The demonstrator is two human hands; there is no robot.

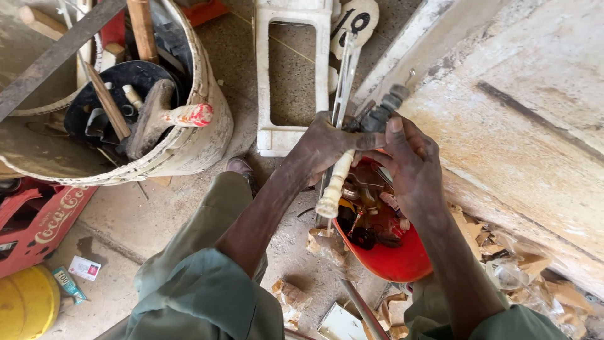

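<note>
- Left hand is closed around a cream turned handle of a long flat metal tool, gripping it near the top so the handle hangs down over the red bowl.
- Right hand pinches a dark ribbed cylindrical part against the metal blade, fingers together on it, apparently steadying the two pieces against each other.
- Both hands meet just above the red bowl, which holds small dark hardware and springs, within easy reach below the work.
- Left of the bowl, well apart, stands a worn white bucket crammed with wooden-handled tools.
- Beyond the bowl lies a white plastic frame on the concrete floor.
- Right of the bowl rises a pale wooden slab, with torn cardboard scraps at its foot.
- Far left of the bowl sit a red crate and a yellow container.
</note>
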